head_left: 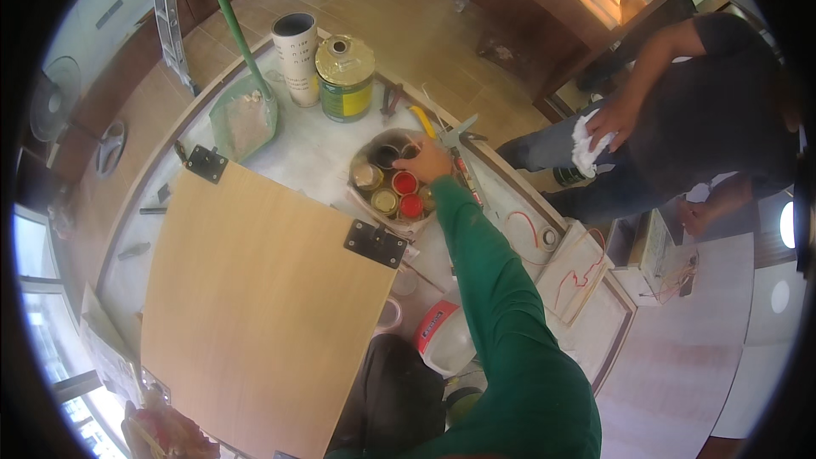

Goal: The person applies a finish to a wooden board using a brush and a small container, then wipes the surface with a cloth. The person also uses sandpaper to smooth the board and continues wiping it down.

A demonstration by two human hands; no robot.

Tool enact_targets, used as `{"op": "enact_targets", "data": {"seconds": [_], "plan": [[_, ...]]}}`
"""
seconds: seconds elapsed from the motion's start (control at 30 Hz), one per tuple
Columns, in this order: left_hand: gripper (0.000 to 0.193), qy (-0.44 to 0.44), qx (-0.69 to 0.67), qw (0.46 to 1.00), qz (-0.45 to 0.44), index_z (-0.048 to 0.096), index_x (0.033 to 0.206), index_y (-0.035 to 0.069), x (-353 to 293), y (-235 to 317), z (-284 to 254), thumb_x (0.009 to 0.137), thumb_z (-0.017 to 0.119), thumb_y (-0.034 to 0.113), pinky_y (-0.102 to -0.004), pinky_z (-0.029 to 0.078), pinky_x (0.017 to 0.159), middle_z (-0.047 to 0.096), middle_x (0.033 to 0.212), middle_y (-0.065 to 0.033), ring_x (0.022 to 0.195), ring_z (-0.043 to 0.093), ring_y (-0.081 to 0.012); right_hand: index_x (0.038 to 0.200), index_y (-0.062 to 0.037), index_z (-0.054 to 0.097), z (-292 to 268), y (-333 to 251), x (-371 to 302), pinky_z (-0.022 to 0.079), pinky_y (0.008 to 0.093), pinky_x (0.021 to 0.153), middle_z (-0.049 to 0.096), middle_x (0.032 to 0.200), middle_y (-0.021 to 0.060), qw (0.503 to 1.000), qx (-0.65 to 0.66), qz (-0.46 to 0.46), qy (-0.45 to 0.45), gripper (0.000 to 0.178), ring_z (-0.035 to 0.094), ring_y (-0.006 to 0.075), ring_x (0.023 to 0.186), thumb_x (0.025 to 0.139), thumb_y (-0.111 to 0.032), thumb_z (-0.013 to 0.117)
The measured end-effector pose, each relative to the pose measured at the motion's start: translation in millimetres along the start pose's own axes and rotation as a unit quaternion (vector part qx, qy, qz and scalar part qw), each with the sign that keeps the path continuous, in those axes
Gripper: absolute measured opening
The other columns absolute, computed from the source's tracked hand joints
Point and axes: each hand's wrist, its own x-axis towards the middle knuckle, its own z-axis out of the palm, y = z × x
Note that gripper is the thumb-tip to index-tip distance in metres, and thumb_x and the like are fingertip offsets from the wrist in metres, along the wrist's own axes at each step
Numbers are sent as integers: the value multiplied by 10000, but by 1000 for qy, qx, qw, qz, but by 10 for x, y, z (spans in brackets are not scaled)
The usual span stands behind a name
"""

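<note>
My right hand [429,161], in a green sleeve, reaches into a round tub [355,195] of small open jars on the white worktop. Its fingers and thumb are closed at the rim of a small dark jar [410,151] at the tub's far right, partly covered by the hand. Beside it stand a jar with black contents [386,156], two red ones, including a red jar [405,183], and a yellowish jar [384,201]. A pale wooden panel [263,297] with black metal plates lies nearer and left. My left hand is out of sight.
Behind the tub stand a green-yellow can [347,89] and a white cylinder [297,68]. A green dustpan [246,123] rests at the left. Pliers [391,102] lie near the far edge. On the right, another person [697,110] holds a white cloth [586,149].
</note>
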Motion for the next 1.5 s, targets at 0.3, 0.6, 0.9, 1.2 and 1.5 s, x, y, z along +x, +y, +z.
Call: {"op": "enact_targets", "data": {"seconds": [0.3,0.6,0.9,1.2,1.5], "plan": [[849,19,-45,985,-168,439,1448,-186,-278,79,-316,939,727,429,-388,597,902,632,1313,-276,1098,654,-292,1221,-72,694,177,-33,-104,519,418,993,728,1184,159,999,18,25,18,701,694,295,1111,687,-471,911],[896,9,34,988,-150,471,1417,-197,-251,118,-305,950,677,540,-443,556,968,633,1308,-281,1103,668,-319,896,-107,688,544,262,42,556,469,759,750,875,146,997,10,-39,66,521,726,338,851,629,-489,919],[866,-25,45,988,-146,468,1412,-203,-304,-14,-458,966,666,512,-446,564,951,630,1292,-286,1104,665,-344,1024,-134,737,906,189,216,553,493,806,761,952,140,993,-102,-65,10,482,720,372,931,782,-546,802],[708,-27,-21,989,-146,410,1468,-162,-293,-90,-408,1031,618,354,-460,584,882,607,1284,-293,1061,659,-367,1106,-129,777,898,231,311,582,482,825,764,964,178,966,-225,-127,-30,429,735,384,921,819,-447,792],[675,-21,-34,984,-172,499,1407,-159,-257,-204,-502,1026,593,391,-452,599,867,654,1223,-290,1028,685,-365,1003,-78,788,844,143,402,583,517,864,753,1046,174,959,-261,-101,-44,358,730,386,970,863,-395,698]]}}
